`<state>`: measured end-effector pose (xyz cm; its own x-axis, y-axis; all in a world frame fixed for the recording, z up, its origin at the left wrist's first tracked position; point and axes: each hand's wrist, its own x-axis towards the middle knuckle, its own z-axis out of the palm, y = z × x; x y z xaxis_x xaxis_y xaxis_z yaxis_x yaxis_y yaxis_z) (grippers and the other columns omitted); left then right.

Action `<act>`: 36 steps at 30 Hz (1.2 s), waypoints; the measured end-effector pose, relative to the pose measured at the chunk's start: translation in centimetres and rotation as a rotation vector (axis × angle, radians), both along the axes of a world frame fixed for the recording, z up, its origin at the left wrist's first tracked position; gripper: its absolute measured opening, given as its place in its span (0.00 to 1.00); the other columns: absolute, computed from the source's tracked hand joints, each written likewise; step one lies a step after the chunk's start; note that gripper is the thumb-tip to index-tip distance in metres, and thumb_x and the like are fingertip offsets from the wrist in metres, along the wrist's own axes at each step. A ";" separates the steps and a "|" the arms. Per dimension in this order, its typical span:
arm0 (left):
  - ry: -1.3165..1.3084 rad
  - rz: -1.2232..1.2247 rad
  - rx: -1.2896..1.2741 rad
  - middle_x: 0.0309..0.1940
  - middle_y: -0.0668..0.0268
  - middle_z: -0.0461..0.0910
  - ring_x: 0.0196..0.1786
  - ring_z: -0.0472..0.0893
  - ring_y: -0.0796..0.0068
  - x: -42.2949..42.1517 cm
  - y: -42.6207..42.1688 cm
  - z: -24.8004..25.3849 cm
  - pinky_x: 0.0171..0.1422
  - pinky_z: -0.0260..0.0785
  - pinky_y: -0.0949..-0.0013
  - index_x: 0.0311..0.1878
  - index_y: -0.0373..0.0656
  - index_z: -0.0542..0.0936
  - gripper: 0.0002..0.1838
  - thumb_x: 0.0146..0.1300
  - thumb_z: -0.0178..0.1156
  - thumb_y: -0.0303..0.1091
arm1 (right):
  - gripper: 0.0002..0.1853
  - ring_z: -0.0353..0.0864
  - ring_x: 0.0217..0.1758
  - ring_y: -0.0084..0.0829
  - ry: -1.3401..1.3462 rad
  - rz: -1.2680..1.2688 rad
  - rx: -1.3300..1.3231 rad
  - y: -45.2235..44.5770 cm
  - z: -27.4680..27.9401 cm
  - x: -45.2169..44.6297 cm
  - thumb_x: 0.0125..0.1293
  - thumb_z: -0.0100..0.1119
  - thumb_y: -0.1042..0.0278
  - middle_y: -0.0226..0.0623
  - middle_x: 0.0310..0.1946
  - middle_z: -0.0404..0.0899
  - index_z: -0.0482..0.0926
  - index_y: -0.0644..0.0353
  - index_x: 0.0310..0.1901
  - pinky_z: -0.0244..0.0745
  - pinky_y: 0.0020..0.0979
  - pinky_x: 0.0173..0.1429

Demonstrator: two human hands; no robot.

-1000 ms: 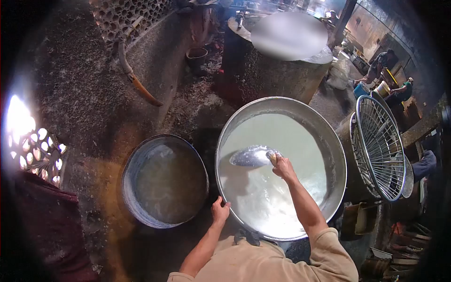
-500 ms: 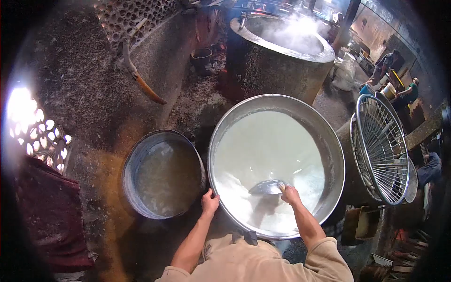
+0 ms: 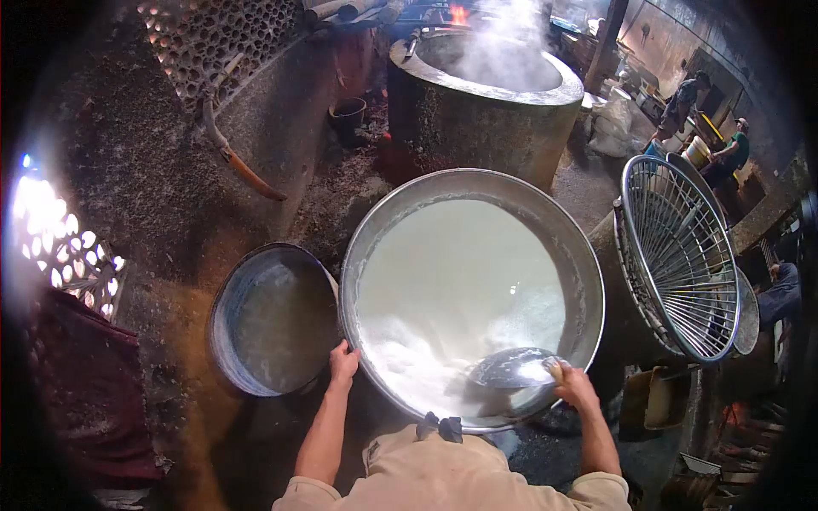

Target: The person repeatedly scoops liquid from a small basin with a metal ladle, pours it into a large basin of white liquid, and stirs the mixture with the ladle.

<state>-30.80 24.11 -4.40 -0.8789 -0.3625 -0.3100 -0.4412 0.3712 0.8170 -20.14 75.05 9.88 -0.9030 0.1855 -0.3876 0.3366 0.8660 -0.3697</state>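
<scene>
A wide metal basin [image 3: 588,294] holds milky white liquid, brightly lit near its lower side. My right hand [image 3: 577,387] is closed on the short handle of a shiny metal scoop [image 3: 511,368], whose bowl lies at the liquid's surface by the near right part of the basin. My left hand [image 3: 343,364] grips the basin's rim at the lower left. Close to that hand, on the left, stands a smaller round tub [image 3: 226,336] with murky brownish liquid.
A steaming round stone vat [image 3: 486,128] stands behind the basin. Wire strainers [image 3: 682,255] lean at the right. A small bucket [image 3: 348,115] sits by the wall. Two people [image 3: 682,106] [image 3: 731,153] are at the back right; another person's sleeve [image 3: 780,294] shows at the right edge.
My right hand has moved the scoop from mid-basin toward the near right side. The basin appears farther left in view, with my left hand still at its rim.
</scene>
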 end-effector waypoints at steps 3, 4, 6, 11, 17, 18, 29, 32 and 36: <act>-0.025 0.019 0.060 0.39 0.57 0.82 0.43 0.80 0.65 -0.2 0.0 -0.3 0.49 0.68 0.64 0.47 0.42 0.79 0.16 0.52 0.61 0.27 | 0.26 0.81 0.38 0.52 0.069 -0.052 -0.081 3.1 3.0 -0.2 0.49 0.55 0.70 0.55 0.33 0.80 0.75 0.57 0.54 0.77 0.43 0.43; -0.024 0.017 0.038 0.39 0.58 0.82 0.42 0.79 0.68 -0.3 -0.1 -0.6 0.48 0.68 0.65 0.47 0.40 0.78 0.16 0.52 0.61 0.26 | 0.24 0.82 0.31 0.49 -0.055 -0.164 -0.211 2.0 7.5 -1.4 0.50 0.54 0.72 0.53 0.29 0.80 0.75 0.58 0.53 0.78 0.39 0.36; -0.027 0.011 0.016 0.39 0.59 0.82 0.42 0.79 0.71 -0.1 0.3 -0.5 0.47 0.68 0.67 0.47 0.38 0.78 0.16 0.53 0.61 0.25 | 0.25 0.81 0.28 0.49 0.126 -0.176 -0.211 4.2 6.6 -2.5 0.48 0.53 0.74 0.54 0.26 0.79 0.75 0.58 0.53 0.76 0.38 0.32; 0.063 0.037 0.108 0.38 0.62 0.81 0.40 0.75 0.79 0.2 1.4 2.0 0.45 0.67 0.72 0.51 0.34 0.76 0.19 0.53 0.59 0.23 | 0.30 0.82 0.36 0.46 0.457 -0.351 -0.014 6.1 -5.1 -8.9 0.45 0.51 0.79 0.51 0.30 0.80 0.73 0.56 0.55 0.74 0.39 0.38; 0.044 0.040 0.028 0.39 0.58 0.82 0.41 0.77 0.75 0.1 1.1 1.1 0.46 0.68 0.70 0.50 0.35 0.76 0.18 0.53 0.59 0.24 | 0.21 0.75 0.15 0.28 0.216 -0.342 -0.175 3.6 -12.6 -10.8 0.45 0.56 0.75 0.36 0.17 0.75 0.75 0.58 0.45 0.72 0.32 0.17; 0.041 0.047 0.028 0.39 0.58 0.82 0.41 0.77 0.75 0.1 0.7 0.1 0.46 0.68 0.70 0.50 0.35 0.76 0.18 0.53 0.59 0.24 | 0.21 0.75 0.15 0.28 0.213 -0.335 -0.174 2.4 -12.7 -10.5 0.45 0.56 0.75 0.36 0.17 0.75 0.75 0.58 0.45 0.72 0.32 0.17; -0.010 -0.025 0.146 0.33 0.65 0.81 0.36 0.76 0.79 -0.1 0.0 0.9 0.43 0.67 0.74 0.47 0.33 0.77 0.16 0.53 0.61 0.22 | 0.23 0.79 0.18 0.33 -0.021 -0.370 -0.424 -11.7 -16.3 -5.0 0.45 0.58 0.73 0.42 0.20 0.78 0.75 0.60 0.48 0.77 0.33 0.19; 0.043 0.009 0.214 0.33 0.64 0.81 0.36 0.77 0.78 0.0 0.1 1.0 0.43 0.67 0.73 0.46 0.34 0.77 0.15 0.53 0.61 0.23 | 0.26 0.76 0.17 0.28 -0.028 -0.355 -0.472 -15.1 -14.9 -3.6 0.44 0.59 0.74 0.38 0.21 0.77 0.74 0.60 0.51 0.76 0.31 0.19; 0.051 0.003 0.138 0.32 0.61 0.82 0.37 0.79 0.76 0.0 0.0 2.0 0.43 0.68 0.70 0.42 0.36 0.77 0.12 0.52 0.61 0.23 | 0.33 0.78 0.19 0.29 -0.106 -0.327 -0.464 -19.4 -10.6 -2.9 0.45 0.60 0.74 0.40 0.24 0.78 0.69 0.59 0.59 0.77 0.32 0.20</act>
<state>-30.82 24.13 -2.39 -0.8938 -0.3219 -0.3123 -0.3990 0.2525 0.8815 -23.05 55.66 -0.77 -0.7793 0.2372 -0.5800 0.6152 0.4661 -0.6359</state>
